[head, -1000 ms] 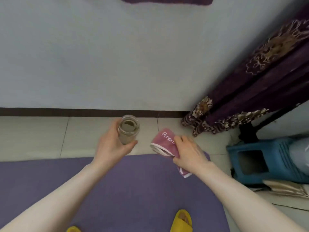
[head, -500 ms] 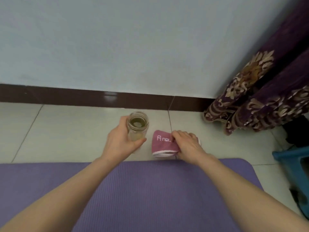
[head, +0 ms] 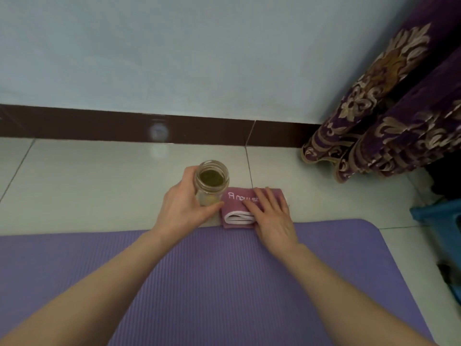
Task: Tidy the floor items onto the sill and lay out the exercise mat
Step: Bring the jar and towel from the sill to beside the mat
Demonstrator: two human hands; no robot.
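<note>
A purple exercise mat lies flat across the floor in front of me. Just beyond its far edge, my left hand grips an open glass jar with greenish liquid, held upright at floor level. Right beside the jar lies a folded pink towel with white lettering on the tiles. My right hand rests flat on the towel's right half, fingers spread. The sill is out of view.
A pale wall with a dark brown skirting board runs behind the tiles. A purple patterned curtain hangs at the right, reaching the floor. A blue plastic stool stands at the right edge.
Both hands came down towards the floor with the jar and towel. The towel went from held in the air to lying on the tiles, and my right hand flattened on it.
</note>
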